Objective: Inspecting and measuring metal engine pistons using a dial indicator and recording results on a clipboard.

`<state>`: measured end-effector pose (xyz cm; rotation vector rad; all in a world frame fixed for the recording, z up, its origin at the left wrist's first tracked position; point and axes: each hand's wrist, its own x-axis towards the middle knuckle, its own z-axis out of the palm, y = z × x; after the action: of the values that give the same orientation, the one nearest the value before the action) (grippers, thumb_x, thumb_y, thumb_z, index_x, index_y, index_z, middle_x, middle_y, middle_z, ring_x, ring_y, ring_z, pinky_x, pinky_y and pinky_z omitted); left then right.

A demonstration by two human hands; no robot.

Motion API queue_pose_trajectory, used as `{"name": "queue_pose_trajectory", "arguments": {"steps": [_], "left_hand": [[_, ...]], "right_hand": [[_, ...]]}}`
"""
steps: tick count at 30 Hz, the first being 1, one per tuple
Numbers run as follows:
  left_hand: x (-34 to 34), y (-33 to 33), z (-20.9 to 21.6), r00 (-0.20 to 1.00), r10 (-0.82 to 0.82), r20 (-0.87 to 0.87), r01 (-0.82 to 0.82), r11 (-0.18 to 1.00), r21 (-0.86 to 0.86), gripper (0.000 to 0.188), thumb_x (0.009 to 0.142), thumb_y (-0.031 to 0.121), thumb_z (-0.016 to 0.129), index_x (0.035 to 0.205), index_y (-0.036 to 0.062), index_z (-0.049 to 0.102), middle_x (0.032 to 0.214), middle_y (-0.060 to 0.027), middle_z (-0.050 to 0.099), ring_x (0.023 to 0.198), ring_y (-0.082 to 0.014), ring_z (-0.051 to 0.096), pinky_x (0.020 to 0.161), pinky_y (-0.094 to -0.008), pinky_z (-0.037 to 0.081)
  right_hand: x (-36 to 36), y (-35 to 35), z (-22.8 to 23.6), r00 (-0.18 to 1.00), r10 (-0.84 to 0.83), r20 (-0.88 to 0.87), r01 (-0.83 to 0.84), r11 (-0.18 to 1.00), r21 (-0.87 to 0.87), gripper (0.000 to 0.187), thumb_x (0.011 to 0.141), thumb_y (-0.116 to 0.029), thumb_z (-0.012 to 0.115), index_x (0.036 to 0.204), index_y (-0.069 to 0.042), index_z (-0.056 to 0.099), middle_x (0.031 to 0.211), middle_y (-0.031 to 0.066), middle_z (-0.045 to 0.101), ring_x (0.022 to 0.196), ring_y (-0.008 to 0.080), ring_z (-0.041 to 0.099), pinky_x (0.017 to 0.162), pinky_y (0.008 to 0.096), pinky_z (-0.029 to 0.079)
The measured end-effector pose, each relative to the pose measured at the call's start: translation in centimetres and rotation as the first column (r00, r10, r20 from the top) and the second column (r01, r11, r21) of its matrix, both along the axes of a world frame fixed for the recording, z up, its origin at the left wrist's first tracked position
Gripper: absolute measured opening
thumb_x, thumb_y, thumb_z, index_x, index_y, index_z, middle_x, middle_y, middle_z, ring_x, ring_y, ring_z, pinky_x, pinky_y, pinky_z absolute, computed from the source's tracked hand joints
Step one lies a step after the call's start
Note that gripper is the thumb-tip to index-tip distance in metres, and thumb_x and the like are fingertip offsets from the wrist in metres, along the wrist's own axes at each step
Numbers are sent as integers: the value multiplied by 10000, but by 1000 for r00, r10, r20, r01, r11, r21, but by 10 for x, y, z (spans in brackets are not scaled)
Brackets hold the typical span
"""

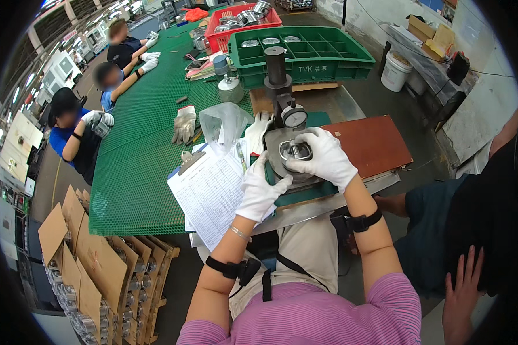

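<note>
A dial gauge [295, 117] on a dark column stand [277, 72] rises in front of me, over a round metal base. Below the dial sits a shiny metal piston [294, 150], its hollow side facing up. My right hand [327, 158], in a white glove, grips the piston from the right with thumb and fingers. My left hand [260, 192], gloved too, is at the left front of the base, thumb and forefinger spread and nothing seen between them. Whether its fingertips touch the base I cannot tell.
A clipboard with a filled-in sheet [208, 195], a plastic bag [223, 123] and gloves [184, 125] lie left. Behind stand a green divided crate [305, 66] and a red crate of pistons [217, 31]. A brown board [371, 146] lies right. Other people sit left and right.
</note>
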<state>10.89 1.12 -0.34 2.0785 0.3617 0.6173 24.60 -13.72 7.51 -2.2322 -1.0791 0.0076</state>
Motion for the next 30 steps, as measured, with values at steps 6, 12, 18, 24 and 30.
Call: {"name": "queue_pose_trajectory", "arguments": {"steps": [6,12,18,24,30], "left_hand": [[-31,-5,5,997,7,-71,-22,978,-208,823,755,248,806,1406,-45,396,1323,-175,539,1129,-242,549,989,-366,451],[-48,-4,15,996,29,-89,-50,969,-242,722,822,260,749,1400,-26,424,1288,-154,570,1065,-205,559,947,-348,470],[-65,7,6,1000,11,-21,-17,953,-301,618,870,234,707,1373,-24,458,1242,-122,594,1019,-166,554,929,-334,467],[-78,11,17,1000,20,-3,-19,915,-403,548,894,245,675,1326,-44,500,1197,-151,612,984,-176,578,928,-342,467],[-83,1,29,999,32,12,-28,964,-265,479,898,195,666,1296,-34,529,1161,-166,624,983,-202,606,894,-340,486]], "right_hand": [[9,27,-9,950,248,188,-192,943,-272,742,678,-498,784,1296,-154,559,1293,143,571,1166,357,554,983,454,422],[9,28,-17,948,244,204,-183,943,-278,723,708,-491,773,1274,-101,552,1275,154,576,1118,360,566,948,451,444],[-18,11,-25,980,184,-82,-147,933,329,744,757,-488,752,1294,-21,535,1187,136,607,1100,302,575,956,416,449],[-65,13,-30,-20,795,-606,615,488,619,707,901,-617,517,1272,-15,530,1207,122,628,1093,265,612,956,402,510],[-74,11,-48,-304,895,-327,588,446,675,796,881,-708,452,1304,-37,516,1135,158,654,1029,354,619,732,407,512]]}}
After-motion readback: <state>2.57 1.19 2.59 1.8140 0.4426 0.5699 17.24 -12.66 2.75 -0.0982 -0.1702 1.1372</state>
